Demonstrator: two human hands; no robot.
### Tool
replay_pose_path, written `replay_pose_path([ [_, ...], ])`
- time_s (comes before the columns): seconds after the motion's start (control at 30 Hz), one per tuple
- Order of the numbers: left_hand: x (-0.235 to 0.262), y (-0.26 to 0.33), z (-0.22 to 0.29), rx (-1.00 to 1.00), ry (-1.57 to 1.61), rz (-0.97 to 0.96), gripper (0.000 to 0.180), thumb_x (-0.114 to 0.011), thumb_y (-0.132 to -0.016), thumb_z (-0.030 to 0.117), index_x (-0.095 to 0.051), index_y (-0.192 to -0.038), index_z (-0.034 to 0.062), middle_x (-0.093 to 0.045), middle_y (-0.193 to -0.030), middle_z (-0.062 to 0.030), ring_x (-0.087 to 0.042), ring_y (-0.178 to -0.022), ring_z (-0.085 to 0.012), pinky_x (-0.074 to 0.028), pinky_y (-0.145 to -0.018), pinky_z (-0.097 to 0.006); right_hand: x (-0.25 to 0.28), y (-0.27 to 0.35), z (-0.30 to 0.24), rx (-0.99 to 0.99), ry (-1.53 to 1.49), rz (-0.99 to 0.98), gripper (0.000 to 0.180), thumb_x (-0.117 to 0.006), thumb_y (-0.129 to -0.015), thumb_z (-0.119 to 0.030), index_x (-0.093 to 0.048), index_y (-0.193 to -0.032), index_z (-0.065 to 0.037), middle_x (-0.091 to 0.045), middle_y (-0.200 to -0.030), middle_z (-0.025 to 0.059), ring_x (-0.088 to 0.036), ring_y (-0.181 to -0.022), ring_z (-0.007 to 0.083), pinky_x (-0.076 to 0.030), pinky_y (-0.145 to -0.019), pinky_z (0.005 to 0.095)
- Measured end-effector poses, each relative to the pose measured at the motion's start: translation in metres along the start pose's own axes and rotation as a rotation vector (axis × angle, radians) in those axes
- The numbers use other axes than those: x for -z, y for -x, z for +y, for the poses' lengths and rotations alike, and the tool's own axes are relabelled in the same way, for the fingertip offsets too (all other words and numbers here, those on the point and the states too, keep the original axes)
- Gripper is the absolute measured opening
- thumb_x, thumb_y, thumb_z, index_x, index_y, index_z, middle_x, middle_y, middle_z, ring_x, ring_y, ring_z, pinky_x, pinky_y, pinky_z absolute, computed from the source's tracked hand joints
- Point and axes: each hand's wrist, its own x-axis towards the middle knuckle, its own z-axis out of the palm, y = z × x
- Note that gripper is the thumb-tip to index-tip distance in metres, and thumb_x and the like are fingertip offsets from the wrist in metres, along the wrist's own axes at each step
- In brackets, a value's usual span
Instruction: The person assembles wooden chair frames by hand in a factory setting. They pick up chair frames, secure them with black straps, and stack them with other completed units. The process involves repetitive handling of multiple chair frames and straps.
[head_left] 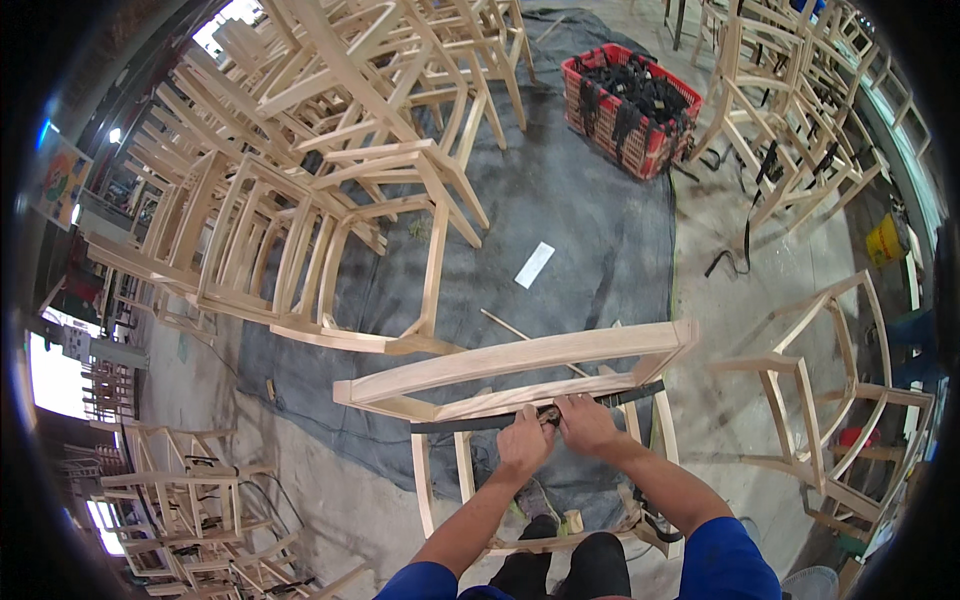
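A bare wooden chair frame (530, 352) stands right in front of me, its curved top rail running across my view. Around it, just under that rail, passes a black strap (470, 424). My left hand (525, 438) and my right hand (587, 424) meet at the strap's middle, fingers closed on it on either side of a small dark buckle-like piece (548, 413). The fingers cover much of that piece, so its details are hidden. A second strap hangs loosely near the frame's lower right, by my knee.
Many wooden chair frames (300, 240) are piled at the left and far left. A red basket (640, 140) full of black straps stands beyond. A white sheet (535, 265) lies on the dark floor cloth (590, 220). More frames (800, 400) stand at the right.
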Motion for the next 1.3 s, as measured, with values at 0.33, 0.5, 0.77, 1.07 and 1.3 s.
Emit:
replay_pose_path([
  [0.33, -0.009, -0.004, 0.0, -0.127, -0.018, 0.171, 0.031, -0.065, -0.087, 0.025, -0.057, -0.11, 0.0044, -0.07, -0.085, -0.0216, -0.069, -0.076, -0.0431, -0.055, -0.067, -0.052, -0.004, 0.003, 0.016, -0.021, -0.109, 0.143, 0.031, -0.066, -0.082, -0.019, -0.058, -0.107, -0.002, -0.061, -0.105, 0.0193, -0.061, -0.104, 0.0391, -0.056, -0.08, 0.0522],
  [0.5, -0.018, -0.007, 0.003, -0.062, 0.076, 0.281, 0.027, -0.069, -0.082, 0.015, -0.057, -0.104, 0.0062, -0.073, -0.084, -0.0179, -0.071, -0.077, -0.0396, -0.056, -0.068, -0.049, 0.002, 0.004, 0.018, -0.027, -0.055, 0.179, 0.028, -0.068, -0.082, -0.021, -0.06, -0.101, -0.002, -0.062, -0.1, 0.0161, -0.062, -0.1, 0.035, -0.058, -0.072, 0.0462],
  [0.77, -0.028, -0.005, -0.003, -0.042, 0.077, 0.242, 0.035, -0.072, -0.079, 0.015, -0.057, -0.11, 0.0058, -0.072, -0.089, -0.0182, -0.07, -0.079, -0.0409, -0.054, -0.071, -0.049, -0.009, 0.006, 0.01, -0.13, -0.08, 0.213, 0.031, -0.069, -0.079, -0.021, -0.059, -0.101, -0.002, -0.064, -0.099, 0.017, -0.061, -0.102, 0.035, -0.058, -0.073, 0.0464],
  [1.07, -0.026, -0.017, -0.028, -0.238, 0.172, 0.219, 0.033, -0.071, -0.076, 0.012, -0.058, -0.105, 0.0065, -0.071, -0.083, -0.0157, -0.071, -0.075, -0.0363, -0.055, -0.066, -0.046, -0.019, 0.003, 0.009, -0.121, -0.179, 0.154, 0.03, -0.067, -0.077, -0.015, -0.057, -0.102, 0.001, -0.063, -0.101, 0.0204, -0.059, -0.103, 0.0388, -0.056, -0.082, 0.0493],
  [1.3, -0.044, 0.012, -0.005, -0.036, 0.181, 0.314, 0.038, -0.071, -0.079, 0.013, -0.06, -0.116, 0.0092, -0.072, -0.089, -0.0159, -0.072, -0.079, -0.0358, -0.056, -0.069, -0.045, -0.026, 0.019, 0.017, -0.01, -0.223, 0.318, 0.029, -0.066, -0.081, -0.009, -0.058, -0.108, -0.003, -0.062, -0.104, 0.0178, -0.057, -0.105, 0.0391, -0.053, -0.085, 0.0471],
])
